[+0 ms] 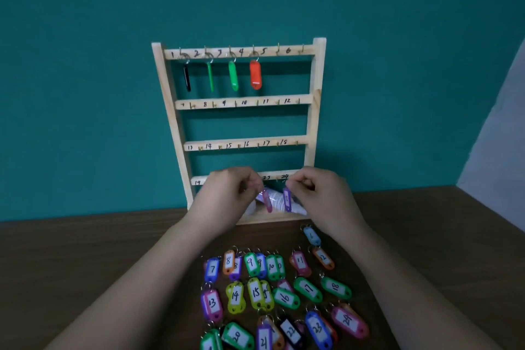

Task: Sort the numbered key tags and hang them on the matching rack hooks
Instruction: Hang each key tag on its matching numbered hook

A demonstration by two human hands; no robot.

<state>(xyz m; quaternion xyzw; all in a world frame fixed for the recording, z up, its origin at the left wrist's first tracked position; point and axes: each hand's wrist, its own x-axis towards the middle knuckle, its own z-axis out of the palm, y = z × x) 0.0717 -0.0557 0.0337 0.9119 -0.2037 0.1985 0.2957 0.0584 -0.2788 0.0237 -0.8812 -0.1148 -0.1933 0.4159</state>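
Note:
A wooden key rack stands against the teal wall, with four rails of hooks numbered 1 to 24. On the top rail hang a black tag, two green tags and an orange tag. My left hand pinches a pink tag by its ring in front of the bottom rail. My right hand pinches a purple tag the same way. Several numbered tags lie sorted in rows on the table below my forearms.
The brown table runs to the wall. A white packet lies on the rack's base behind the held tags. A pale wall rises at the right edge.

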